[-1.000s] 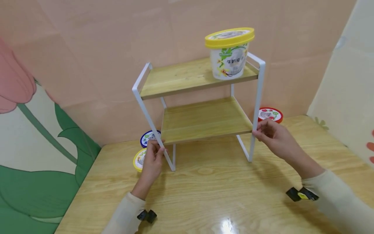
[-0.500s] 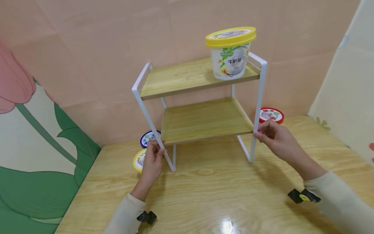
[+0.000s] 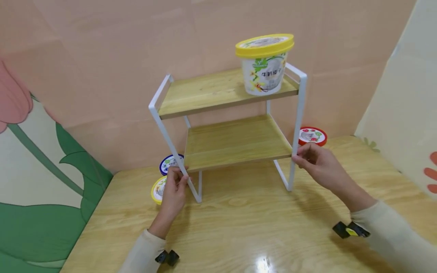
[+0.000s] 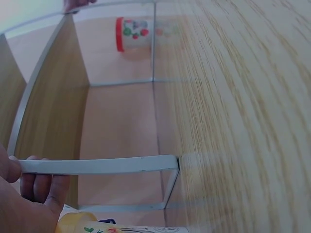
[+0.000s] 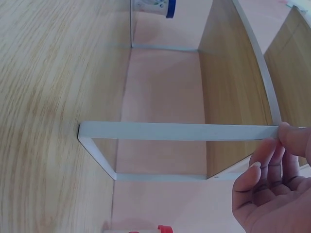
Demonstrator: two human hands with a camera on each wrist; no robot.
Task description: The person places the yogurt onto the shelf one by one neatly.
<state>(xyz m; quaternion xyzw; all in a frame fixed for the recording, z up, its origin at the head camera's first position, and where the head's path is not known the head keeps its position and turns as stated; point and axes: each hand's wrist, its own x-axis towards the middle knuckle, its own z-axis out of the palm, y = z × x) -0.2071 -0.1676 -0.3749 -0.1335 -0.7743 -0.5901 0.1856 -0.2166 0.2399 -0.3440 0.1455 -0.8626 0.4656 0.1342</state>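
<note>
A two-tier wooden shelf rack (image 3: pixel 235 142) with white metal side frames stands on the table. My left hand (image 3: pixel 175 195) pinches its left front leg around the height of the lower board. On the opposite side, my right hand (image 3: pixel 322 167) grips the right front leg between thumb and fingers, as the right wrist view also shows. A white ice cream tub (image 3: pixel 264 64) with a yellow lid sits upright at the right end of the top board. The lower board carries nothing.
Behind my left hand are a blue-lidded tub (image 3: pixel 168 163) and another yellow-lidded tub (image 3: pixel 157 190). A red-lidded tub (image 3: pixel 312 135) stands behind the right leg. A pink wall covering (image 3: pixel 119 76) rises close behind the rack; the wooden table (image 3: pixel 232 231) extends in front.
The head view has shifted slightly, so everything appears a little further left and lower. Both hands keep their hold on the same legs, and the tub stays in place on the top board.
</note>
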